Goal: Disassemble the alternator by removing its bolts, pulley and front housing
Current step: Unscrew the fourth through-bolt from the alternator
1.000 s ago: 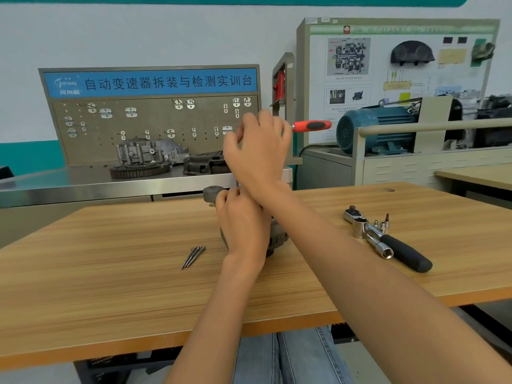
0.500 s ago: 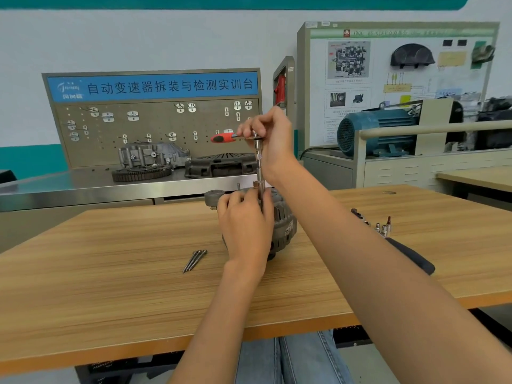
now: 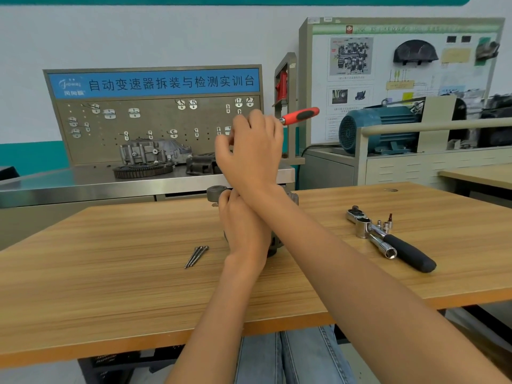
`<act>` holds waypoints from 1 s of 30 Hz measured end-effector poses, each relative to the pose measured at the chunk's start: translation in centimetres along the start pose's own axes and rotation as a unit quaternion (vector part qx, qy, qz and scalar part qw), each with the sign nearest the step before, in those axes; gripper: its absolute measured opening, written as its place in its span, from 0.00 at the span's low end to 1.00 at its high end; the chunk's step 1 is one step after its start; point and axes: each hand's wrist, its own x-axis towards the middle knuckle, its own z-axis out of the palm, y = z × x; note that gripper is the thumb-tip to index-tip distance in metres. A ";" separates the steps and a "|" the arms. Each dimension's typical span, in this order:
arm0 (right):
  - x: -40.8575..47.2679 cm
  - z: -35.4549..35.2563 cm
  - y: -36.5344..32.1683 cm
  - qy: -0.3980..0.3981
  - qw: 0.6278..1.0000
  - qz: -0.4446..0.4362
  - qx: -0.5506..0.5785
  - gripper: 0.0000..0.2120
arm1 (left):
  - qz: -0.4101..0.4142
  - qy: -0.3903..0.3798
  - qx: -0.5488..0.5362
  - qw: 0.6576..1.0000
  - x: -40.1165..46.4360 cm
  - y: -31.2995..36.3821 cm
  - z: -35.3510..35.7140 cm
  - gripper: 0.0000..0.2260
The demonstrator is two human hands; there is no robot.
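Now right hand [image 3: 250,151] holds ratchet [image 3: 300,115] — above alternator [image 3: 277,242].

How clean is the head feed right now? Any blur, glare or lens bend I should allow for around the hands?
Head view: the right hand is slightly motion-smeared at the fingers, the red-handled ratchet soft; the left hand is sharper and hides most of the grey metal alternator; wide-angle bend curves the light wooden table edge; mild sheen on the steel bench, no harsh glare.

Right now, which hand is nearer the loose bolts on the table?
Left. The left hand rests on the alternator just right of the loose bolts; the right hand is raised above it, gripping the red-handled ratchet.
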 end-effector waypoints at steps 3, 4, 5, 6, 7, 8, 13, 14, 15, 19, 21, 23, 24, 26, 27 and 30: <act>0.1 0.3 0.1 0.006 1.000 0.014 0.008 0.08 | 0.003 -0.002 0.008 1.000 0.1 -0.1 0.0 0.05; 0.2 0.4 0.3 0.011 1.000 0.024 0.009 0.08 | 0.011 -0.012 0.028 0.999 0.1 -0.2 0.1 0.06; 0.4 0.4 0.6 0.010 0.999 0.037 0.009 0.07 | 0.016 -0.021 0.049 0.998 0.2 -0.3 0.2 0.07; 0.6 0.3 0.9 0.003 0.999 0.053 0.010 0.07 | 0.018 -0.024 0.061 0.998 0.2 -0.4 0.2 0.08; 0.9 0.2 1.2 -0.011 0.997 0.069 0.018 0.08 | 0.016 -0.019 0.060 0.998 0.3 -0.3 0.3 0.07; 1.2 0.1 1.6 -0.028 0.995 0.085 0.038 0.11 | 0.012 -0.007 0.053 0.998 0.3 -0.1 0.3 0.07; 3.0 -1.3 2.5 -0.105 0.864 0.284 0.403 0.18 | 0.014 0.022 0.063 0.998 0.3 0.0 0.8 0.14; 3.3 -1.5 2.7 -0.116 0.813 0.320 0.472 0.19 | 0.015 0.024 0.064 0.998 0.3 0.1 0.8 0.15; 3.5 -1.6 2.9 -0.122 0.759 0.341 0.541 0.20 | 0.019 0.027 0.063 0.997 0.2 0.1 0.7 0.15; 3.7 -1.5 2.9 -0.118 0.679 0.366 0.626 0.21 | 0.024 0.039 0.056 0.997 0.2 0.1 0.6 0.14; 3.4 -1.2 2.7 -0.110 0.730 0.361 0.570 0.20 | 0.019 0.025 0.060 0.998 0.2 0.0 0.6 0.15; 2.7 -1.2 2.1 -0.099 0.821 0.310 0.468 0.18 | 0.009 0.013 0.053 0.998 0.3 0.0 0.4 0.13; 2.0 -1.1 1.9 -0.095 0.887 0.243 0.381 0.15 | 0.004 0.009 0.045 0.999 0.3 0.0 0.3 0.10; 0.6 -0.6 2.0 -0.060 0.991 0.077 0.088 0.06 | 0.002 0.000 0.041 0.999 0.3 0.0 0.1 0.06; 0.0 -0.3 2.0 -0.036 0.998 0.026 -0.050 0.06 | 0.006 -0.002 0.046 0.999 0.2 0.0 0.1 0.07; -0.2 -0.2 1.9 -0.007 0.992 0.011 -0.125 0.11 | 0.010 -0.002 0.050 0.999 0.3 -0.1 0.1 0.08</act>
